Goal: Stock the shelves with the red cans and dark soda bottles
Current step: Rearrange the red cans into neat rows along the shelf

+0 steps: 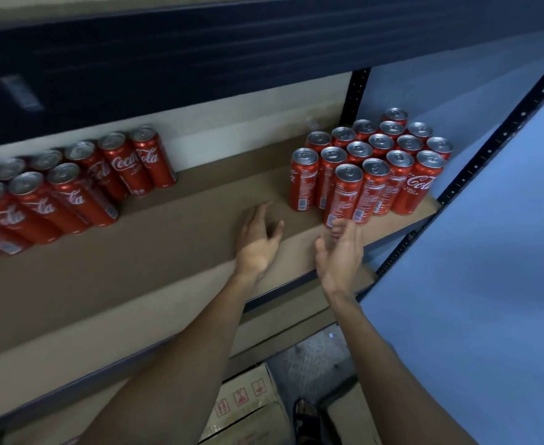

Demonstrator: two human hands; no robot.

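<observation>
Two groups of slim red aluminium soda cans stand upright on the brown fibreboard shelf (pixel 168 245). The right group of red cans (pixel 373 165) is packed in tight rows at the far right end, against the black perforated metal upright (pixel 488 149). The left group of red cans (pixel 71 187) runs in rows off the left edge of the view. A wide bare stretch of board lies between the two groups, so by my reckoning the can stocking is well begun but not finished. No dark soda bottles show anywhere, and that part of the job looks untouched.

Both hands are over the near right part of the board and carry nothing. The left hand (pixel 257 239) hangs with its fingers loosely bent, apart from the cans. The right hand (pixel 341 252) is turned edge-on with fairly straight fingers. Its fingertips are just at the foot of the nearest can in the right group, but whether they touch it I cannot tell.

The left group is blurred and partly cut off, so its count is unclear. Below the shelf edge a tan cardboard carton (pixel 248 403) sits on the floor, with its contents hidden. The dark upper shelf beam (pixel 168 59) blocks whatever stands above.
</observation>
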